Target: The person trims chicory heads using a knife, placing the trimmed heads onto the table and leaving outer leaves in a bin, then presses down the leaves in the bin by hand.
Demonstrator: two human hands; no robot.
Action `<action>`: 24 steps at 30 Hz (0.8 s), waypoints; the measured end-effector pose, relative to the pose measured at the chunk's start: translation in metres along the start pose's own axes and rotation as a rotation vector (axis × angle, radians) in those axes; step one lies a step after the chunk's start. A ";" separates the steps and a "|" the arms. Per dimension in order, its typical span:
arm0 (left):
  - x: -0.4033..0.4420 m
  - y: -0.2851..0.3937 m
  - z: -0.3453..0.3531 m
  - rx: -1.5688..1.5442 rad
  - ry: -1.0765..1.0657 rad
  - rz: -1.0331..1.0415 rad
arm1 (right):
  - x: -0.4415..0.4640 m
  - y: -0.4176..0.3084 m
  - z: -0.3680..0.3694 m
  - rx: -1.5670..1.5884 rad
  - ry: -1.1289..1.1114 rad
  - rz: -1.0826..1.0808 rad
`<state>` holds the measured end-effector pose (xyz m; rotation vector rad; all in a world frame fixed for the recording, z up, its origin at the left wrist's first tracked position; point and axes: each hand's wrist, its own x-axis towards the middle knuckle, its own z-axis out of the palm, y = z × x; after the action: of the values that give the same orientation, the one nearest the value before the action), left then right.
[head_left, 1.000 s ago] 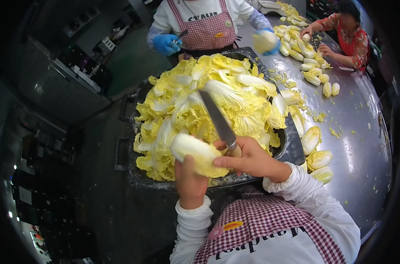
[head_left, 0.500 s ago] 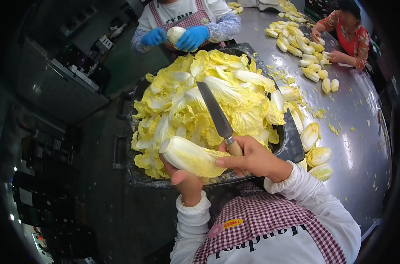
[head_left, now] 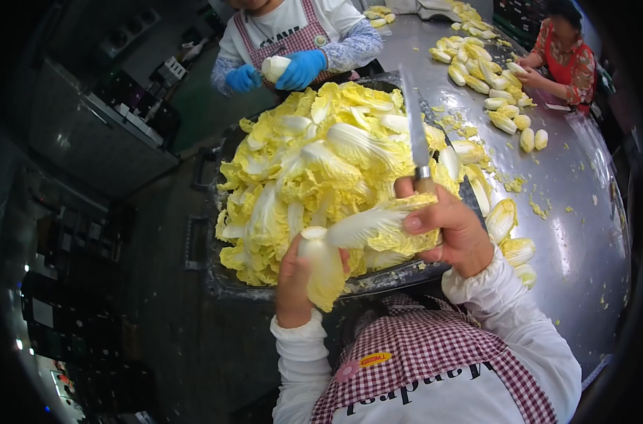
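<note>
My left hand (head_left: 293,279) is wrapped round a napa cabbage (head_left: 323,265), its pale cut base facing up and its yellow leaf tips pointing down. My right hand (head_left: 452,230) grips the wooden handle of a knife (head_left: 416,120), blade pointing up and away. The same hand pinches a loose cabbage leaf (head_left: 378,225), whose white end reaches toward the cabbage's base. Whether the leaf still touches the cabbage I cannot tell. Both hands are over the near edge of a black crate (head_left: 244,286) heaped with yellow cabbage leaves (head_left: 293,177).
On the right, a metal table (head_left: 583,212) carries trimmed cabbages (head_left: 502,219) and leaf scraps. Across the crate, a person in blue gloves (head_left: 304,69) holds a cabbage. Another person (head_left: 565,63) works at the table's far right side, near a pile of cabbages (head_left: 477,67).
My right hand has moved right and up with the knife, drawing a leaf away from the cabbage. The left hand has turned the cabbage more upright.
</note>
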<state>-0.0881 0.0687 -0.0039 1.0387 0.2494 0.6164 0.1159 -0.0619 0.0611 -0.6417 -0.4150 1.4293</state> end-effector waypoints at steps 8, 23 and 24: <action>0.008 0.013 -0.007 -0.505 0.157 0.102 | 0.017 -0.041 0.026 -0.417 0.015 -0.433; 0.009 -0.010 0.012 -0.180 0.241 0.247 | 0.022 0.062 -0.008 -0.878 0.062 -0.306; 0.009 -0.010 0.012 -0.157 0.204 0.258 | 0.020 0.061 -0.008 -0.877 0.071 -0.306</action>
<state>-0.0713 0.0618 -0.0058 0.8630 0.2427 0.9624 0.0765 -0.0421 0.0140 -1.2598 -1.0560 0.8843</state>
